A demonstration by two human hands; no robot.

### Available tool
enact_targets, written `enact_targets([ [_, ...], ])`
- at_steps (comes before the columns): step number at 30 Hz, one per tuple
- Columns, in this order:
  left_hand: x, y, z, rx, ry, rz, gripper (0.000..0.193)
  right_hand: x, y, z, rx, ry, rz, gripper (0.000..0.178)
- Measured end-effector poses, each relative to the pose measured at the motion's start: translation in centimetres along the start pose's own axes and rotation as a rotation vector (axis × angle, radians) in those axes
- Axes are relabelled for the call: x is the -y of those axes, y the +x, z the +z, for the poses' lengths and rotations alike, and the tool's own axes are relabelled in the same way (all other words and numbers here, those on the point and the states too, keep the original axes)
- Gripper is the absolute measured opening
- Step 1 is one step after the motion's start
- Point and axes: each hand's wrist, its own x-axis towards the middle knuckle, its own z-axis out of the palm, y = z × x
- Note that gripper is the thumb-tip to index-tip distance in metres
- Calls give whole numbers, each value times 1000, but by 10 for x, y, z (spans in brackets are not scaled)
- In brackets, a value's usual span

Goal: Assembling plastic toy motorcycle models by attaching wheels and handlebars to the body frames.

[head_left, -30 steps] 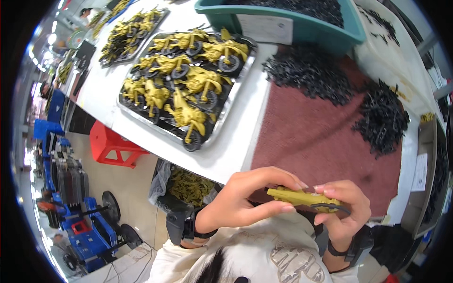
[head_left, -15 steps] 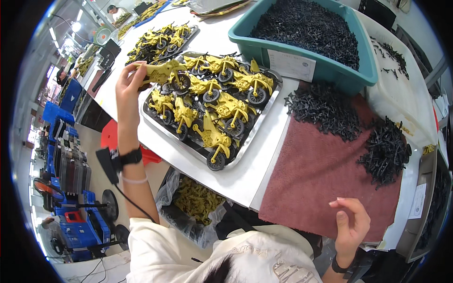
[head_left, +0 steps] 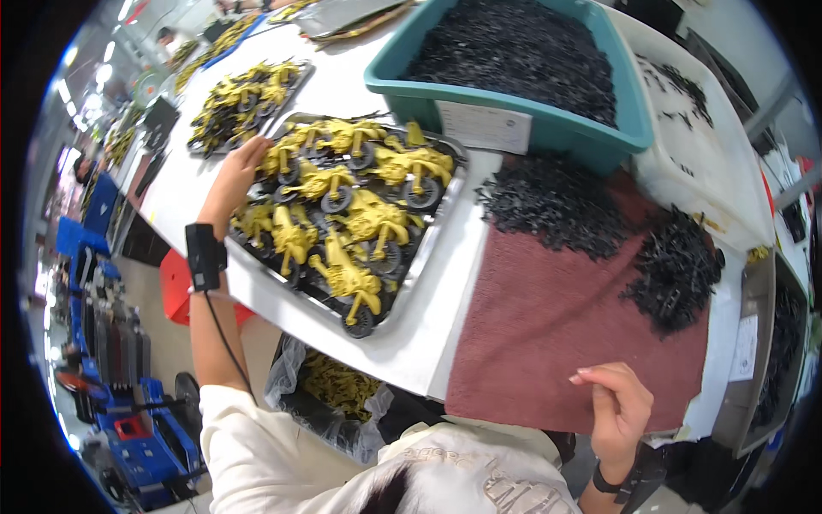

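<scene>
My left hand [head_left: 235,176] is at the upper left edge of a metal tray [head_left: 421,278], its fingers closed on the end of a yellow toy motorcycle [head_left: 279,159] low among the others. Several yellow toy motorcycles with black wheels lie in this tray, one [head_left: 349,278] at its near corner. Motion blurs the fingertips a little. Over the near edge of a dark red cloth [head_left: 531,343], my right hand [head_left: 618,409] hovers with loosely bent fingers, the thumb apart, and nothing in it.
A teal bin [head_left: 548,128] full of small black parts stands behind the cloth. Two heaps of black parts [head_left: 556,206] [head_left: 672,270] lie on it. Another tray of motorcycles [head_left: 244,103] sits far left. Below the table edge is a bag-lined container of yellow parts [head_left: 338,385].
My left hand has lowered the toy motorcycle from above the tray's left side down among the others. The whole view has shifted a little. My right hand stays near the cloth's edge.
</scene>
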Motion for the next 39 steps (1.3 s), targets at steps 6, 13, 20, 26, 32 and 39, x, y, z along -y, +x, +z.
enact_targets([
  [6, -3, -10, 4, -14, 103, 188, 32, -6, 20, 1, 77, -48, -82, 26],
  [13, -32, -19, 24, 72, 28, 54, 40, -17, 17, -44, 2, -176, -69, 20],
  [20, -1, -23, 26, 47, 195, 63, 43, -31, 12, -84, -67, -314, -22, 18],
  [26, 0, -24, 7, 172, 33, 33, 47, -45, 46, -152, -85, -528, 12, 21],
  [32, -48, -27, 9, -126, 474, 141, 48, -149, 88, -208, -46, -768, 44, 38],
  [39, -183, -159, 44, -98, 108, 370, 33, -150, 83, -208, 22, -801, 268, 37],
])
